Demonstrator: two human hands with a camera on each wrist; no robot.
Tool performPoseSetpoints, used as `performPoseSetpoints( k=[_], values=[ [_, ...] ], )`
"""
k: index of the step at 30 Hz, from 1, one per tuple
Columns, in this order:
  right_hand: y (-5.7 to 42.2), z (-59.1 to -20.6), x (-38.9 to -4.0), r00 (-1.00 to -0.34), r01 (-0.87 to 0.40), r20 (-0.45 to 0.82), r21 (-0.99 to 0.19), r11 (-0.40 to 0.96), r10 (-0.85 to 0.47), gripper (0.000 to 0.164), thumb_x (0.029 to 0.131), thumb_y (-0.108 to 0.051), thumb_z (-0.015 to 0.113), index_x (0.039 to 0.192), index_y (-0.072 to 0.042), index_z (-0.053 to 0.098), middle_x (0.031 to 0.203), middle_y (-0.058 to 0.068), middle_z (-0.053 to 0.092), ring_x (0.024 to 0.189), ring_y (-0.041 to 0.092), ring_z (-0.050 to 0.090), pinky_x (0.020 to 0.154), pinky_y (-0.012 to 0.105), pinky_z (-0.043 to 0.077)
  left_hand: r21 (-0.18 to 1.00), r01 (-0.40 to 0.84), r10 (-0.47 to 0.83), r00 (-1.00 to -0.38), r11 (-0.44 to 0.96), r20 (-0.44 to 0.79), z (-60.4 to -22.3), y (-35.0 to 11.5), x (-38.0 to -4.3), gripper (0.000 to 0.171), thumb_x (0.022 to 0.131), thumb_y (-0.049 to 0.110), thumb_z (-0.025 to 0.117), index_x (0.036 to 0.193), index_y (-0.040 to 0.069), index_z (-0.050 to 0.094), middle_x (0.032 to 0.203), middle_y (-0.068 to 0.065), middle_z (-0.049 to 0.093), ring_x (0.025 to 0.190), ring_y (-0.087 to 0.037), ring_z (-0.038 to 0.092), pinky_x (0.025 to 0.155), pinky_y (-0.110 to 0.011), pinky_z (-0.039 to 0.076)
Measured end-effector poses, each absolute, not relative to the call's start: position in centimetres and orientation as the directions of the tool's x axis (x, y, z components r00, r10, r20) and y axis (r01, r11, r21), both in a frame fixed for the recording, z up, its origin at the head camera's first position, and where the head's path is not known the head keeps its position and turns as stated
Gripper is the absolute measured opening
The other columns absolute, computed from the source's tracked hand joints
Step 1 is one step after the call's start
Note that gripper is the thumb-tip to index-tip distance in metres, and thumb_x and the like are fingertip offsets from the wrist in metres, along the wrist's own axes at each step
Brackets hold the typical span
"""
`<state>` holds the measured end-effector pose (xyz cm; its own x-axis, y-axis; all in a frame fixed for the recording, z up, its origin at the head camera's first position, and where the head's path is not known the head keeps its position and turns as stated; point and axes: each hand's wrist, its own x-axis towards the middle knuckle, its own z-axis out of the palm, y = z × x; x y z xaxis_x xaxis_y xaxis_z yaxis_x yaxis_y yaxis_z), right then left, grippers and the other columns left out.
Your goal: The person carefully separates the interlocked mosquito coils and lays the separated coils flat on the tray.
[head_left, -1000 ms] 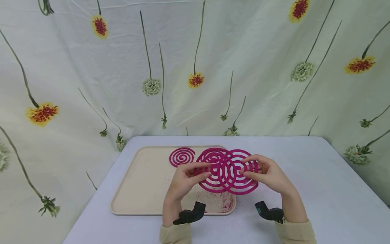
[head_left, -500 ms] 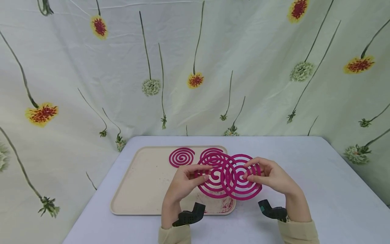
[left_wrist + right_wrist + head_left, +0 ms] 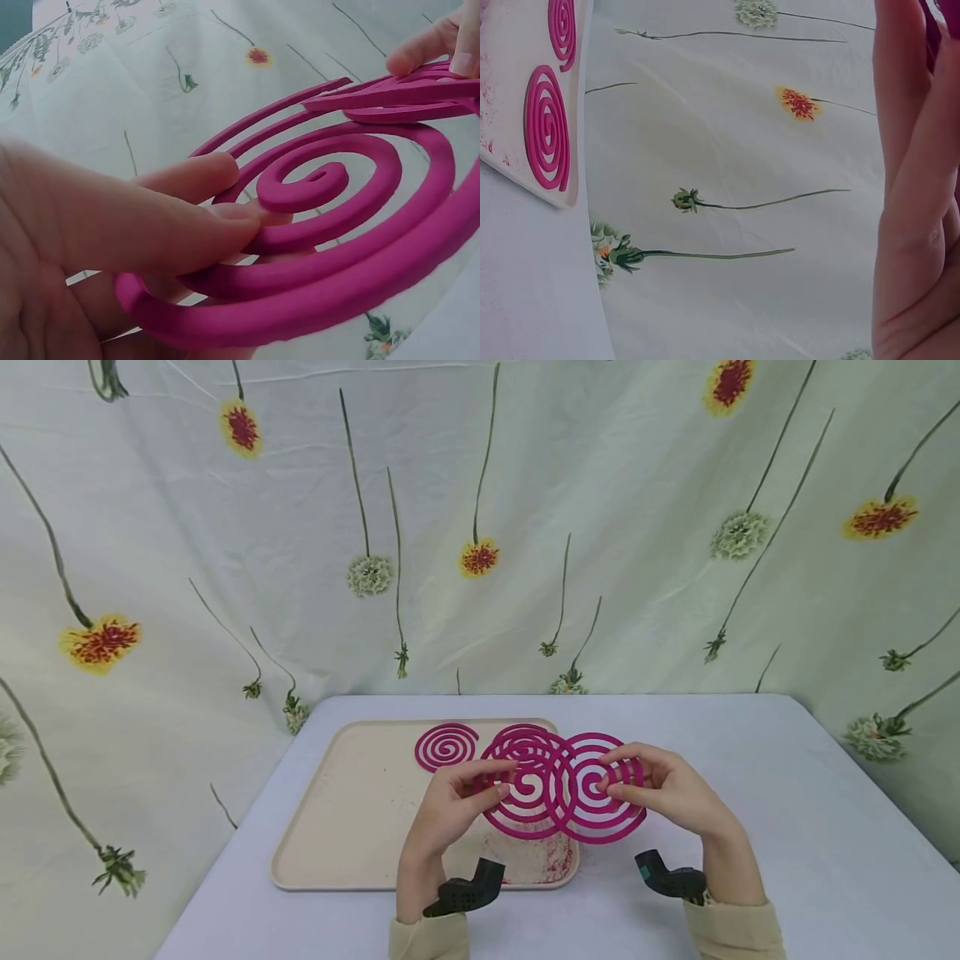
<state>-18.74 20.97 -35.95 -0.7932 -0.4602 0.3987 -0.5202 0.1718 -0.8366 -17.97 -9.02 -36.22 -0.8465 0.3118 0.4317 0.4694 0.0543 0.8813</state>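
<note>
Two magenta mosquito coils, overlapping at their inner edges, are held up over the tray's right end in the head view. My left hand (image 3: 450, 806) pinches the left coil (image 3: 386, 172) between thumb and fingers, with the thumb on its upper face. The right coil (image 3: 592, 787) is gripped by my right hand (image 3: 667, 785), its thumb and fingertips near the spiral's centre. Where they overlap, the rings of both cross each other. In the right wrist view, only the side of my right hand shows and its coil is mostly hidden.
A beige tray (image 3: 345, 818) lies on the white table (image 3: 810, 827), with magenta crumbs at its front right corner. At its back lie a coil (image 3: 447, 747) and, partly behind the held pair, another coil (image 3: 547, 127). A flower-print cloth (image 3: 637, 568) hangs behind the table.
The held coils dipped, then rose back partway. My right hand has shifted slightly right with its coil, so the two overlap less. My left hand has barely moved.
</note>
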Motion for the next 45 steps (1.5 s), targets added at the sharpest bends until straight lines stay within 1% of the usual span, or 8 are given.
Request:
performPoseSetpoints(
  k=[6, 10, 16, 22, 29, 37, 40, 45],
  values=[
    [19.9, -35.9, -18.8, -0.851, -0.483, 0.39, -0.844, 0.232, -0.353, 0.034, 0.084, -0.003, 0.068, 0.117, -0.001, 0.059, 0.091, 0.009, 0.068, 0.066, 0.017, 0.059, 0.056, 0.027, 0.054, 0.895, 0.445, 0.266, -0.86, -0.026, 0.435, -36.3, -8.6, -18.3, 0.029, 0.086, 0.0, 0.064, 0.114, -0.007, 0.063, 0.101, -0.022, 0.064, 0.082, -0.014, 0.057, 0.07, -0.021, 0.053],
    [19.2, -35.8, -18.8, -0.882, -0.453, 0.39, -0.854, 0.256, -0.263, 0.036, 0.084, -0.005, 0.069, 0.117, -0.003, 0.059, 0.085, 0.01, 0.065, 0.065, 0.017, 0.057, 0.056, 0.026, 0.054, 0.903, 0.423, 0.19, -0.882, -0.083, 0.43, -36.4, -8.1, -18.5, 0.029, 0.086, -0.002, 0.063, 0.114, -0.009, 0.062, 0.108, -0.025, 0.062, 0.086, -0.016, 0.057, 0.073, -0.022, 0.054],
    [17.6, -35.9, -18.9, -0.895, -0.446, 0.439, -0.881, 0.161, -0.075, 0.036, 0.085, -0.005, 0.068, 0.119, -0.002, 0.058, 0.095, 0.011, 0.068, 0.082, 0.014, 0.067, 0.071, 0.029, 0.056, 0.901, 0.369, 0.001, -0.925, -0.228, 0.379, -36.4, -6.6, -18.9, 0.03, 0.085, -0.004, 0.063, 0.115, -0.008, 0.063, 0.103, -0.017, 0.065, 0.087, -0.017, 0.063, 0.077, -0.028, 0.055],
    [15.6, -36.1, -18.9, -0.872, -0.456, 0.458, -0.888, 0.049, 0.174, 0.036, 0.084, -0.001, 0.067, 0.119, 0.0, 0.058, 0.093, -0.006, 0.069, 0.084, 0.01, 0.068, 0.071, 0.028, 0.055, 0.857, 0.352, -0.134, -0.936, -0.377, 0.325, -36.5, -4.4, -19.2, 0.03, 0.085, -0.002, 0.064, 0.115, -0.007, 0.062, 0.097, -0.008, 0.068, 0.085, -0.016, 0.066, 0.077, -0.028, 0.054],
    [13.6, -36.6, -19.0, -0.791, -0.541, 0.506, -0.841, -0.008, 0.345, 0.035, 0.084, 0.0, 0.067, 0.117, 0.002, 0.056, 0.097, -0.004, 0.07, 0.088, 0.012, 0.068, 0.072, 0.027, 0.054, 0.799, 0.343, -0.244, -0.937, -0.493, 0.251, -36.4, -2.0, -19.0, 0.028, 0.086, 0.002, 0.065, 0.113, -0.005, 0.064, 0.101, -0.007, 0.068, 0.087, -0.016, 0.067, 0.079, -0.03, 0.054],
    [12.6, -37.1, -19.0, -0.695, -0.657, 0.604, -0.754, -0.003, 0.391, 0.032, 0.085, 0.003, 0.065, 0.113, 0.011, 0.051, 0.102, 0.005, 0.069, 0.088, 0.012, 0.067, 0.069, 0.023, 0.054, 0.808, 0.349, -0.225, -0.936, -0.474, 0.272, -37.1, -1.5, -19.2, 0.026, 0.087, 0.006, 0.067, 0.108, -0.009, 0.063, 0.095, -0.007, 0.068, 0.086, -0.017, 0.067, 0.079, -0.031, 0.054],
    [12.8, -36.9, -19.0, -0.718, -0.635, 0.597, -0.772, 0.014, 0.357, 0.031, 0.085, 0.004, 0.065, 0.112, 0.009, 0.053, 0.098, 0.002, 0.068, 0.083, 0.011, 0.067, 0.068, 0.021, 0.054, 0.827, 0.38, -0.165, -0.925, -0.415, 0.342, -37.3, -2.5, -19.4, 0.024, 0.087, 0.002, 0.065, 0.105, -0.013, 0.062, 0.094, -0.007, 0.068, 0.086, -0.018, 0.066, 0.079, -0.031, 0.054],
    [14.2, -36.5, -18.9, -0.832, -0.508, 0.516, -0.856, 0.095, 0.202, 0.033, 0.083, -0.002, 0.069, 0.113, 0.003, 0.057, 0.096, 0.007, 0.067, 0.079, 0.01, 0.066, 0.07, 0.023, 0.055, 0.865, 0.413, -0.097, -0.91, -0.284, 0.403, -37.3, -4.6, -19.6, 0.021, 0.085, -0.001, 0.065, 0.104, -0.01, 0.064, 0.101, -0.013, 0.064, 0.089, -0.019, 0.059, 0.077, -0.025, 0.054]
  ],
)
